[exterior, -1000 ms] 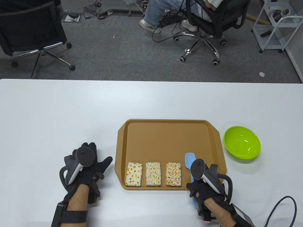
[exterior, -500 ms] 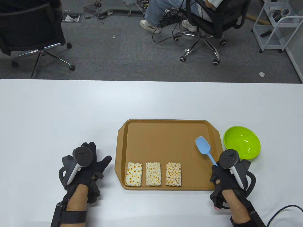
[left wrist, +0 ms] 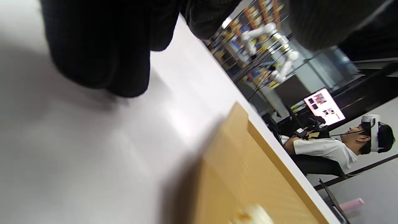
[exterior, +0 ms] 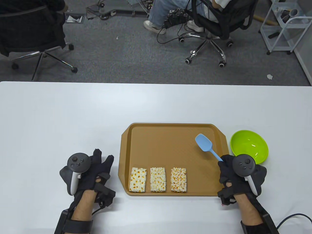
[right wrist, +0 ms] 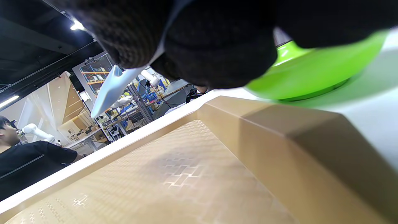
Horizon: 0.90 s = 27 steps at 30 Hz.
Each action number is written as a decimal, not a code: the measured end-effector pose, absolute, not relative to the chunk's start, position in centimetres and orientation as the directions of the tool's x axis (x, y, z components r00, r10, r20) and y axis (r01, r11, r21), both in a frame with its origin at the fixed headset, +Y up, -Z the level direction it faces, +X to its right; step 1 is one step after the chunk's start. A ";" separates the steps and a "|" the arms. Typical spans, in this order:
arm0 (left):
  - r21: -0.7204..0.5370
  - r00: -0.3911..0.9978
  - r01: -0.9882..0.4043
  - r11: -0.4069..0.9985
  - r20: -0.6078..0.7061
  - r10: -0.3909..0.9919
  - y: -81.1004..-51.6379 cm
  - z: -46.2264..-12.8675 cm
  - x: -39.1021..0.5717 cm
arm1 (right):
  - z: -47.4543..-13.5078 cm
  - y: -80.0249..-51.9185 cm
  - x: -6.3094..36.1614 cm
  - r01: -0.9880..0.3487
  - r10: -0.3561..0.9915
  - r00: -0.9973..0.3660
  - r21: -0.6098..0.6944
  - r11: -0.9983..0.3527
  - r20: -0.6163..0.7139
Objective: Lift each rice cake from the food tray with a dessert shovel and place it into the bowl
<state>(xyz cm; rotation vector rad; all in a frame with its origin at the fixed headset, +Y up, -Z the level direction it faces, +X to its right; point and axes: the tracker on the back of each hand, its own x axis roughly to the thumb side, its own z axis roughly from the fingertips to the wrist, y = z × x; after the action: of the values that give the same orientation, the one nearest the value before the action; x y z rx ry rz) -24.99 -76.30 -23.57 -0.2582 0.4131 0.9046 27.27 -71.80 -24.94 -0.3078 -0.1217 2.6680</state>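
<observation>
Three rice cakes (exterior: 157, 179) lie in a row along the near edge of the brown food tray (exterior: 170, 129). My right hand (exterior: 230, 170) grips the handle of the light blue dessert shovel (exterior: 204, 143) at the tray's right rim, its blade held above the tray's right part and pointing away to the left. The green bowl (exterior: 249, 146) stands just right of the tray, with nothing in it. My left hand (exterior: 97, 168) rests on the table left of the tray, fingers straight and holding nothing. In the right wrist view the shovel blade (right wrist: 107, 90) juts out over the tray (right wrist: 186, 174), the bowl (right wrist: 314, 74) beside it.
The white table (exterior: 73, 117) spreads wide to the left and behind the tray. Beyond its far edge are office chairs (exterior: 212, 29), a seated person's legs and a white cart (exterior: 285, 26) on grey carpet.
My right hand lifted the shovel from the tray's near right corner and carried it right and away, then swung the blade a little left. My left hand shifted slightly, fingers spread more.
</observation>
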 end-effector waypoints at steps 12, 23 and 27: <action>-0.204 0.836 -0.489 0.848 -0.386 0.389 -77.0 -24.4 -20.1 | -25.4 -72.0 27.1 -0.434 0.445 -0.888 -0.104 -0.895 -0.119; -0.215 0.881 -0.409 0.887 -0.346 0.322 -77.3 -24.6 -18.6 | -25.8 -72.4 26.8 -0.405 0.408 -0.912 -0.064 -0.912 -0.044; -0.217 0.878 -0.417 0.883 -0.349 0.329 -77.3 -24.6 -18.6 | -26.1 -73.2 26.6 -0.368 0.366 -0.929 0.040 -0.929 -0.044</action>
<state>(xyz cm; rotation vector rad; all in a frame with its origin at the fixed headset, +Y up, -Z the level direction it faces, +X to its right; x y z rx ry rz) -18.65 -77.31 -24.56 -0.2922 0.3097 0.3943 26.64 -73.17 -26.08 -0.0509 0.0668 2.7643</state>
